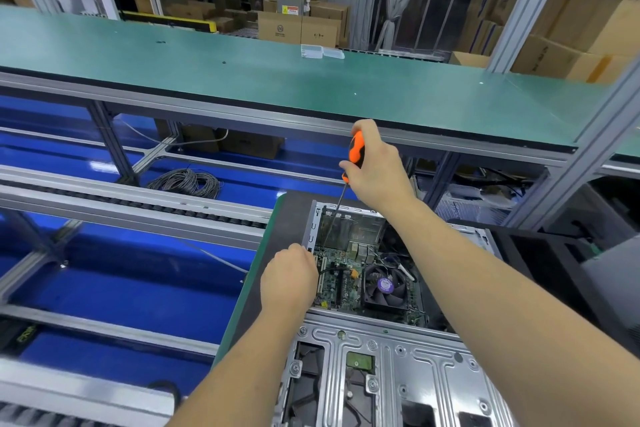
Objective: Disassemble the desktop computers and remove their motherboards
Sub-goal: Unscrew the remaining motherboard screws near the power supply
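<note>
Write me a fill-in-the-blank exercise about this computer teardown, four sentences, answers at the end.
1. The right hand grips a screwdriver with an ____ and black handle.
2. The left hand rests at the ____ edge of the motherboard.
3. The cooler fan has a ____ centre label.
4. The long shelf above is ____.

Answers: orange; left; purple; green

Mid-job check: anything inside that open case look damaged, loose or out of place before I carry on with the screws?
Nothing stands out. The right hand grips the orange screwdriver, shaft angled down into the open computer case. The left hand rests at the motherboard edge. The CPU fan sits flat, with loose wires beside it.
</note>
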`<action>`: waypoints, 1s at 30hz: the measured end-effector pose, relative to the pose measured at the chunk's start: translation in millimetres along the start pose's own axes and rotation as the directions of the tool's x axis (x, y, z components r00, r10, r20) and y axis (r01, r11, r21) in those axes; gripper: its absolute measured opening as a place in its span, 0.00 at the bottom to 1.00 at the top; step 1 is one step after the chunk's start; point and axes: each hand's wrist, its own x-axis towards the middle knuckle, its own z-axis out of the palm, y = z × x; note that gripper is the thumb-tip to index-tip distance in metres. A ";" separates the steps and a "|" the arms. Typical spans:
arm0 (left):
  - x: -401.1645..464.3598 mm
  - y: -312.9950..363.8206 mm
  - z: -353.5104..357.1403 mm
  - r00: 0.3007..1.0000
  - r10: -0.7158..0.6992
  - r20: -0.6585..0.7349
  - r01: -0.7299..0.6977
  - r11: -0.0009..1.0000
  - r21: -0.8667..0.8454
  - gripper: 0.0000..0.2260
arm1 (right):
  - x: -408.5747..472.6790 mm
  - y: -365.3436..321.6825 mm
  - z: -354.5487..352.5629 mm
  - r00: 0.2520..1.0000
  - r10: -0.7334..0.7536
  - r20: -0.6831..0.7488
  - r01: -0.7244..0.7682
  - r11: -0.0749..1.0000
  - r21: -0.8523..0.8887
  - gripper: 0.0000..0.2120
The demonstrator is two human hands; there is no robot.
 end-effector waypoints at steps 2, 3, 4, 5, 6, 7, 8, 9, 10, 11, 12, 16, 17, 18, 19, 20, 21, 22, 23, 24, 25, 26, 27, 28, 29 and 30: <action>1.0 -1.2 -0.6 1.000 -0.014 0.002 0.014 0.999 -0.036 0.09 | 2.3 0.7 -1.1 1.000 0.005 -0.001 -0.005 0.999 0.034 0.21; 1.1 -1.8 0.3 1.000 -0.029 0.007 0.029 0.997 -0.065 0.09 | 2.8 1.4 -1.2 1.000 0.008 -0.003 -0.008 0.999 0.037 0.21; -0.1 -1.3 0.5 0.999 -0.043 0.012 0.044 0.993 -0.108 0.08 | 2.4 2.1 -0.8 1.000 0.010 -0.005 -0.010 0.999 0.032 0.22; -1.4 -1.1 -0.2 0.999 -0.037 0.020 0.039 0.994 -0.102 0.08 | 1.7 3.5 0.0 1.000 0.009 -0.009 -0.008 1.000 0.021 0.22; -1.7 -1.5 0.0 0.999 -0.031 0.016 0.032 0.995 -0.093 0.08 | 0.4 4.8 0.7 1.000 0.007 -0.014 -0.007 1.000 0.011 0.23; -0.5 -1.5 -0.7 1.000 -0.024 0.007 0.024 0.997 -0.076 0.08 | -0.4 6.2 1.1 1.000 0.005 -0.022 -0.005 1.000 0.002 0.23; 0.3 -1.6 -1.2 1.000 -0.009 0.011 0.010 0.999 -0.046 0.09 | -0.6 7.6 1.2 1.000 0.004 -0.028 -0.004 1.000 -0.001 0.23; 0.6 -1.7 -1.5 1.000 0.000 0.012 0.000 1.000 -0.016 0.08 | -0.1 9.0 1.3 0.999 0.006 -0.035 -0.006 1.000 -0.007 0.23; 0.1 -1.1 -1.6 1.000 -0.013 0.017 0.013 1.000 -0.025 0.08 | 0.2 10.0 1.1 0.999 0.009 -0.040 -0.009 1.000 -0.007 0.23; -0.3 -0.6 -1.6 0.999 -0.010 0.030 0.011 1.000 -0.020 0.08 | 0.2 10.5 0.4 0.999 0.016 -0.038 -0.016 1.000 -0.008 0.23; -0.6 -0.5 -0.9 0.999 -0.007 0.035 0.007 1.000 -0.007 0.07 | 0.2 10.3 -0.8 0.999 0.025 -0.025 -0.025 1.000 -0.002 0.22; 0.5 -0.8 -2.5 0.999 0.006 0.041 -0.007 0.999 0.038 0.07 | 13.1 -1.8 -12.0 0.999 0.031 0.035 -0.024 0.984 -0.179 0.13; -0.4 0.4 -3.0 0.999 0.006 0.045 -0.007 0.999 0.034 0.07 | 20.6 -7.3 -16.1 0.999 0.036 0.030 -0.026 0.959 -0.283 0.17; -1.1 0.7 -2.4 0.999 0.012 0.041 -0.013 0.999 0.037 0.07 | 28.8 -13.6 -20.3 0.998 0.050 0.043 -0.029 0.922 -0.386 0.23; -0.6 0.2 -1.9 0.999 0.015 0.033 -0.017 0.999 0.036 0.06 | 37.3 -20.1 -24.3 0.995 0.077 0.063 -0.036 0.871 -0.491 0.28; -0.6 0.0 -2.1 0.999 0.022 0.028 -0.024 0.999 0.043 0.07 | 45.5 -25.9 -26.9 0.990 0.109 0.088 -0.038 0.815 -0.579 0.29; -0.5 -0.4 -1.9 0.999 0.030 0.017 -0.031 0.997 0.068 0.08 | 53.2 -29.5 -28.1 0.982 0.144 0.125 -0.033 0.774 -0.633 0.28; -0.7 -0.8 -2.1 1.000 0.027 0.008 -0.028 0.997 0.072 0.09 | 60.7 -32.2 -28.1 0.969 0.174 0.177 -0.020 0.764 -0.645 0.26; -0.4 -1.2 -1.3 0.999 0.032 0.003 -0.032 0.997 0.068 0.09 | 66.9 -33.7 -27.9 0.950 0.193 0.244 0.000 0.785 -0.619 0.23; -0.9 -1.5 -0.5 0.999 0.038 0.007 -0.038 0.997 0.067 0.09 | 71.2 -34.2 -28.7 0.929 0.192 0.315 0.026 0.817 -0.576 0.20; -1.1 -1.6 0.3 0.999 0.038 0.009 -0.038 0.997 0.073 0.08 | 73.7 -33.7 -30.9 0.909 0.170 0.380 0.065 0.844 -0.533 0.18; -1.4 -1.3 0.4 0.999 0.038 0.009 -0.039 0.996 0.080 0.08 | 74.5 -32.2 -34.0 0.888 0.125 0.442 0.131 0.854 -0.503 0.16; -1.7 -1.5 0.7 0.999 0.040 0.006 -0.041 0.994 0.097 0.08 | 73.3 -31.4 -38.1 0.863 0.074 0.500 0.206 0.852 -0.482 0.14; -1.7 -1.9 0.6 0.999 0.038 0.008 -0.039 0.994 0.105 0.09 | 72.7 -30.8 -41.9 0.831 0.029 0.556 0.274 0.848 -0.454 0.13; -1.1 -1.8 0.1 0.999 0.035 0.015 -0.036 0.994 0.100 0.08 | 71.5 -31.6 -45.8 0.795 0.004 0.606 0.313 0.854 -0.416 0.11; -1.0 -2.0 0.2 0.999 0.024 0.032 -0.027 0.995 0.093 0.07 | 72.2 -32.9 -48.5 0.754 -0.005 0.657 0.337 0.861 -0.380 0.08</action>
